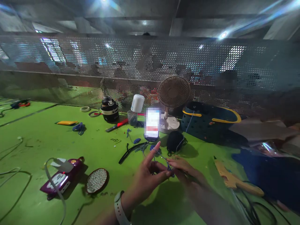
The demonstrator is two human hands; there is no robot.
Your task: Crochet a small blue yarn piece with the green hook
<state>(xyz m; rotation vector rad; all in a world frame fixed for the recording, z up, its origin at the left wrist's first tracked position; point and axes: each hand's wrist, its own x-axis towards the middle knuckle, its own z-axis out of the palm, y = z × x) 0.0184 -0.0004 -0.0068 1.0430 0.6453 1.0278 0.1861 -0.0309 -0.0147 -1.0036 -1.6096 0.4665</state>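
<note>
My left hand point(146, 176) is over the green table, index finger raised with blue yarn point(157, 151) running over it. Its thumb and other fingers pinch a small piece of blue crochet work point(172, 175). My right hand point(187, 170), partly blurred, closes on a thin crochet hook point(164, 158) whose tip points toward the left index finger. Both hands nearly touch at the crochet piece. Just beyond them lie a dark ball of yarn point(175, 142) and small blue yarn pieces point(137, 141). A lit phone point(152, 125) stands upright behind.
A fan point(173, 92), a dark blue basket point(208, 122), a black bottle point(109, 109) and a cutter knife point(117, 125) sit toward the back. Left are a purple power strip point(64, 178) and a round dotted object point(97, 181). A yellow glue gun point(234, 179) with cables lies right.
</note>
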